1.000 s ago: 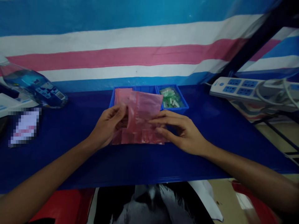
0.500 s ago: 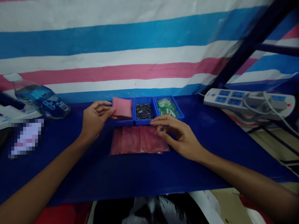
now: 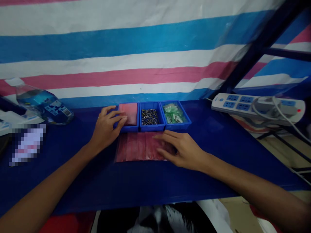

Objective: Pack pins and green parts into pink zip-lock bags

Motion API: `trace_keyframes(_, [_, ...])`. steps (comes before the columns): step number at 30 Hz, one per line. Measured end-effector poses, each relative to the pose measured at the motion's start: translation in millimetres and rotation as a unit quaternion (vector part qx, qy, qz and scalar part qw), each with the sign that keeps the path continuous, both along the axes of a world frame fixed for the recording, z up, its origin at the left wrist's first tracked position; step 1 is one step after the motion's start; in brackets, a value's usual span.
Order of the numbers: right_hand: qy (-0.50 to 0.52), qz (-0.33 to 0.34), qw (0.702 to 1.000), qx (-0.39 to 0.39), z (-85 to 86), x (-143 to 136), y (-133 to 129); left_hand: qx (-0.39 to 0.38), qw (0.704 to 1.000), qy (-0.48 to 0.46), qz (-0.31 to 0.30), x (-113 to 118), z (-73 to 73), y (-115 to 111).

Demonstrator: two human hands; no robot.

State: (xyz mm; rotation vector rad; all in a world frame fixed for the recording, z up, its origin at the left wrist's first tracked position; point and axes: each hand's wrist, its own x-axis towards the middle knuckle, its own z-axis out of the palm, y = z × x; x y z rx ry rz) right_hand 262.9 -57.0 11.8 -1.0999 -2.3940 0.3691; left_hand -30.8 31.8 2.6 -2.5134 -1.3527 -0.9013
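My left hand (image 3: 109,125) is at the left blue bin (image 3: 127,129), fingers spread, its fingertips at the near-left edge of a stack of pink plastic bags (image 3: 130,111) lying in the bin. Whether they touch the stack I cannot tell. Flat on the table in front of the bins is a row of overlapping pink zip bags (image 3: 136,149). Over that row's right end reaches my right hand (image 3: 183,149), thumb and fingers apart, nothing visible between them. The middle bin holds many small dark metal screws or pins (image 3: 150,116). In the right bin are clear bags with green-and-white pieces (image 3: 173,113).
A blue-labelled bottle (image 3: 46,105) leans at the left, near a pixelated patch. At the right lies a white power strip (image 3: 233,105) with a plugged-in adapter and cable. Behind the blue table (image 3: 150,187) hangs a striped sheet (image 3: 136,42); a dark metal frame rises at right.
My left hand has opened and moved slightly right and down; the pink stack it pinched now lies flatter in the bin. My right hand has lowered over the row, thumb and fingers wider apart.
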Motion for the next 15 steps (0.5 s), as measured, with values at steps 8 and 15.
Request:
trace_keyframes(8, [-0.12, 0.003, 0.992, -0.047, 1.2, -1.0, 3.0, 0.007, 0.993, 0.084, -0.081, 6.3, -3.6, -7.1])
trace_keyframes(15, [-0.138, 0.03, 0.99, -0.013, -4.5, -3.0, 2.3, -0.014, 0.991, 0.024, -0.131, 22.5, -10.2, -11.0])
